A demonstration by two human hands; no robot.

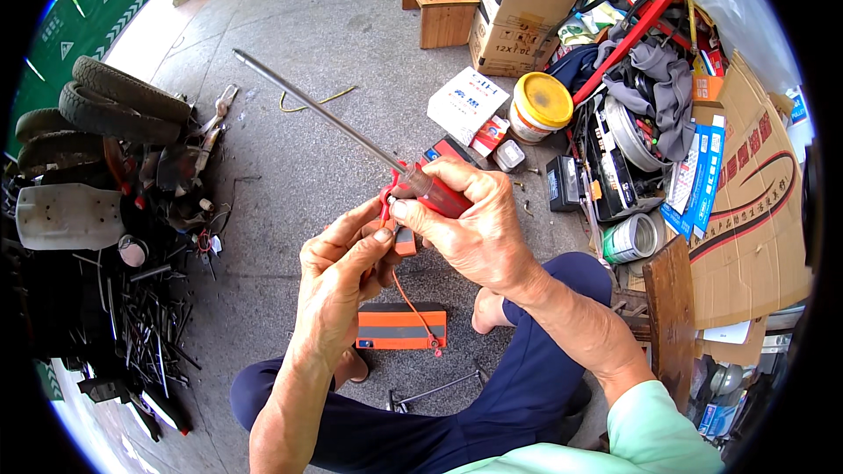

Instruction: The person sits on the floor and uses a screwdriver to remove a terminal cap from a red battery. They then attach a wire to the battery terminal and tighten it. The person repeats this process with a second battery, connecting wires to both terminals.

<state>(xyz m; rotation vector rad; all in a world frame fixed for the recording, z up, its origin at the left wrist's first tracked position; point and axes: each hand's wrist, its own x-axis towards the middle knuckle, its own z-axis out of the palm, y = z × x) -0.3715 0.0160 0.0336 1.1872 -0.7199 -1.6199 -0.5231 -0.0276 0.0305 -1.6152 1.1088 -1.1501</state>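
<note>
My right hand (483, 228) is closed round the red handle of a long screwdriver (320, 112), whose metal shaft points up and to the left. Fingers of my left hand (338, 268) pinch a small red cable end (385, 209), held up close to the screwdriver handle. The tips of both hands almost meet there. A thin red wire (406, 295) hangs below them and reaches an orange battery with a grey stripe (386, 333) on the floor between my feet. Another orange and grey block (405, 243) shows partly behind my hands.
Old tyres (127, 101) and dark metal parts are heaped at the left. On the right stand a yellow-lidded bucket (542, 100), cartons (518, 13) and a leaning cardboard sheet (746, 237). A wooden stool (443, 0) is at the back. A metal tool (439, 389) lies near my legs.
</note>
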